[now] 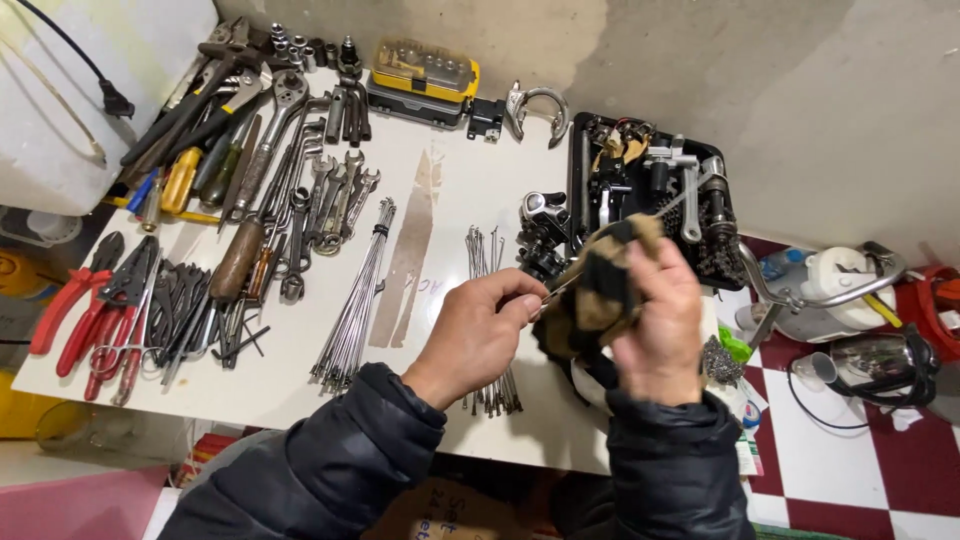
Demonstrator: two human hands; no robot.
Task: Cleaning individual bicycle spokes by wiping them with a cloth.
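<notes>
Puffy dark sleeves [330, 470], hands [480, 330], thin steel spoke [690, 195], mottled cloth [605, 285].

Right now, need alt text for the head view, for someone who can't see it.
Two hands over a white table: the left hand pinches a thin spoke, and the right hand wraps a camouflage rag around it. Spoke bundles lie on the table, with wrenches and red pliers at left and a black tray of bike parts behind.

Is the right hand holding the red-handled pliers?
No, the right hand grips a dark and tan cloth; the red-handled pliers lie untouched at the table's left edge.
</notes>
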